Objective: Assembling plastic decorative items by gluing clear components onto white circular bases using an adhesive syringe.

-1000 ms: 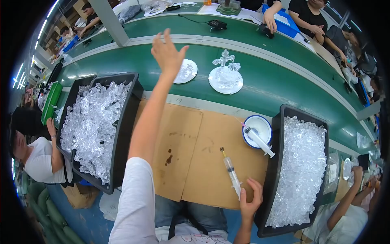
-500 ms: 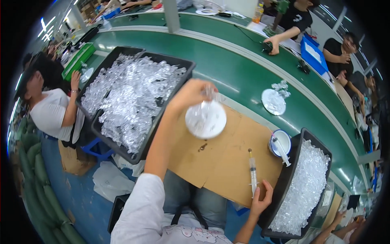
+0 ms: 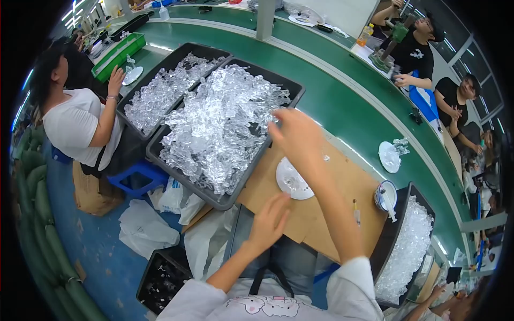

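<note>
My right hand point(image 3: 297, 132) reaches across to the right rim of a black bin point(image 3: 222, 202) heaped with clear plastic parts point(image 3: 214, 123). Its thumb and fingers are apart beside the parts, and no held piece can be made out. Nearer to me, my left hand point(image 3: 270, 218) is open and empty, its fingers stretched toward a round white disc point(image 3: 289, 179). The disc lies on a cardboard sheet point(image 3: 340, 184), partly covered by my right forearm. To the right of that forearm a syringe point(image 3: 357, 214) rests on the cardboard, partly hidden.
A blue-rimmed white bowl point(image 3: 384, 197) with another syringe point(image 3: 392, 212) stands beside a right-hand bin point(image 3: 404, 254) of clear pieces. Another white disc point(image 3: 389, 158) with clear parts lies on the green belt point(image 3: 332, 91). A co-worker point(image 3: 80, 117) sits at the left.
My left hand has drawn back from above the disc and no longer holds a clear plastic part. My right hand has left the syringe and crossed to the left bin. The view has shifted left.
</note>
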The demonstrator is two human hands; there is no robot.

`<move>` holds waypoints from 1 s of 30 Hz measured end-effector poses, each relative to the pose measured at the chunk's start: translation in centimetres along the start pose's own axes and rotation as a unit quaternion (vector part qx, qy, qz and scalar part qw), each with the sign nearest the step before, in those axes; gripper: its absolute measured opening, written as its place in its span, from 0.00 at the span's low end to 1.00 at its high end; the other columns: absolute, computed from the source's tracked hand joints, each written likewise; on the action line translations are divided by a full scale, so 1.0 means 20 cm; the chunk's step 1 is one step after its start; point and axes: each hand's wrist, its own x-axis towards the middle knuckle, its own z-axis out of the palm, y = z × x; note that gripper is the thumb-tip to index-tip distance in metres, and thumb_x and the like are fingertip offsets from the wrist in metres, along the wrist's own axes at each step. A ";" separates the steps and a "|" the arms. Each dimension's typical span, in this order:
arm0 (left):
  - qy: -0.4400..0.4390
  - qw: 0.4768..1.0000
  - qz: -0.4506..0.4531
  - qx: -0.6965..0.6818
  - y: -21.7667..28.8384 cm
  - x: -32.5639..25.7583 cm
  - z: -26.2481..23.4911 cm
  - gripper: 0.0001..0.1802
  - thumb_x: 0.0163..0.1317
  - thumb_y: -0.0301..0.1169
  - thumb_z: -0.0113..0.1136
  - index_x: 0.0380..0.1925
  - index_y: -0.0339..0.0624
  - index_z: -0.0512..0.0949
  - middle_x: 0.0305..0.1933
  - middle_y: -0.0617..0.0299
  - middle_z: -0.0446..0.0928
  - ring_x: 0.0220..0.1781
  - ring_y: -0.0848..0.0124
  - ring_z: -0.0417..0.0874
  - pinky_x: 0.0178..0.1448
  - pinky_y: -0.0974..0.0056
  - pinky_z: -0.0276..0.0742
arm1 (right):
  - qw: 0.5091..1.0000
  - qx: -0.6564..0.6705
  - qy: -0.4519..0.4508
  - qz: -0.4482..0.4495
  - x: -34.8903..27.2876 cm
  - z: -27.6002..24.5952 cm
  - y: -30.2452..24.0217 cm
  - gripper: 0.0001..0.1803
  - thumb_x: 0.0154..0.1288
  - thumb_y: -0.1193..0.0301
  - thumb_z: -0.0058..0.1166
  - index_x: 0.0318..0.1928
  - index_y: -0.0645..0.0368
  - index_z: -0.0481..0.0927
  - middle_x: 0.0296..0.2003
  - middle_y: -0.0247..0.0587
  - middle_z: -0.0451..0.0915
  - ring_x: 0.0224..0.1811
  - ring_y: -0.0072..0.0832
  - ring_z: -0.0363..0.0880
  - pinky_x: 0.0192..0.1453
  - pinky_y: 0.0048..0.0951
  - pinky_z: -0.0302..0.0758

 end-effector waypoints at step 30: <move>-0.075 0.824 -0.249 -0.504 0.13 0.23 0.17 0.19 0.61 0.21 0.60 0.52 0.32 0.73 0.51 0.54 0.76 0.49 0.70 0.80 0.51 0.69 0.77 | 0.853 0.395 0.005 0.341 -0.76 -0.36 0.21 0.14 0.60 0.68 0.62 0.41 0.65 0.81 0.33 0.35 0.82 0.35 0.19 0.78 0.37 0.19 0.72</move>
